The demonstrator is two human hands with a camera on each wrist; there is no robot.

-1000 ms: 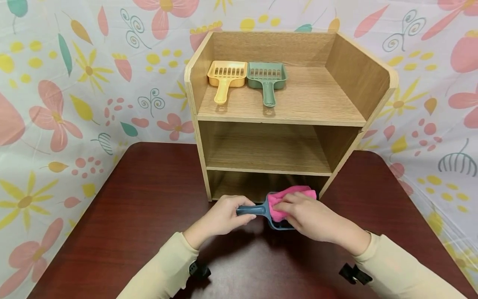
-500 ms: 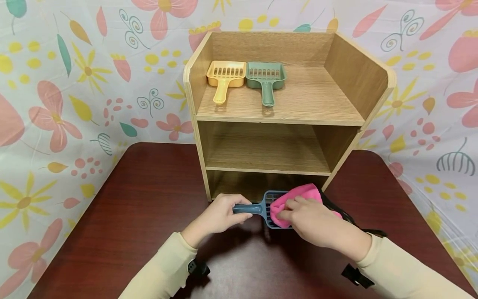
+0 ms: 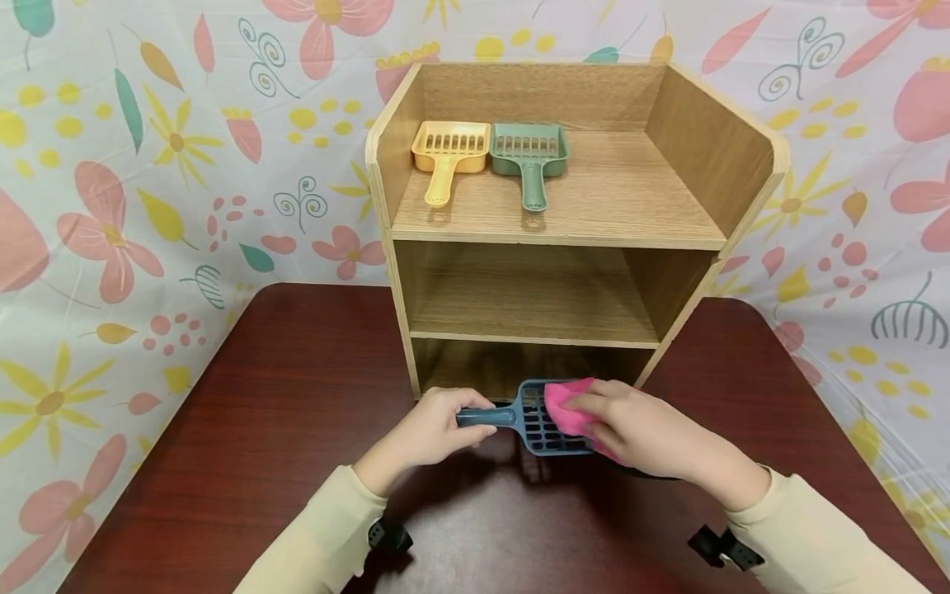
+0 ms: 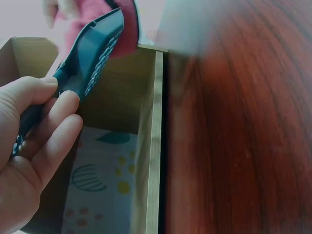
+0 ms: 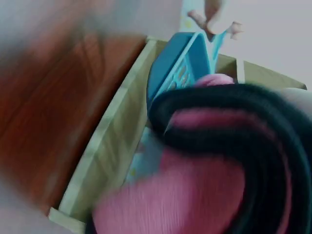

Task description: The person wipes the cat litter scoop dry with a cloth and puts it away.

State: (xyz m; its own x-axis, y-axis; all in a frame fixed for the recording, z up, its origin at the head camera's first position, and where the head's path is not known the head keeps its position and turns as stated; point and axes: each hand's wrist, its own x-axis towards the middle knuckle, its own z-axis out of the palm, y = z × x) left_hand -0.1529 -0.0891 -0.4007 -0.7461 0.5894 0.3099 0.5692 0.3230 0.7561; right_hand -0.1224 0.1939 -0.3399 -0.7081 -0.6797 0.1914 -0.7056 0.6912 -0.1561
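Observation:
A blue litter scoop (image 3: pixel 536 425) with a slotted pan is held off the table in front of the shelf. My left hand (image 3: pixel 426 427) grips its handle between thumb and fingers, as the left wrist view confirms on the scoop (image 4: pixel 95 53). Bunched under the fingers of my right hand (image 3: pixel 634 425), a pink cloth (image 3: pixel 566 406) lies against the right part of the pan. Large and blurred in the right wrist view, the cloth (image 5: pixel 180 190) shows a black edge. The right palm side is hidden.
A wooden shelf unit (image 3: pixel 549 238) stands just behind my hands. Its top bears a yellow litter scoop (image 3: pixel 451 148) and a green litter scoop (image 3: pixel 530 153), side by side. The dark red table (image 3: pixel 312 363) extends around it, with a flower-patterned curtain (image 3: pixel 178 198) behind.
My right hand has rubbed the cloth over the pan and shifted right, uncovering more slots. The cloth's dark-edged part has swung out and back under the hand. The blue scoop has drifted slightly left.

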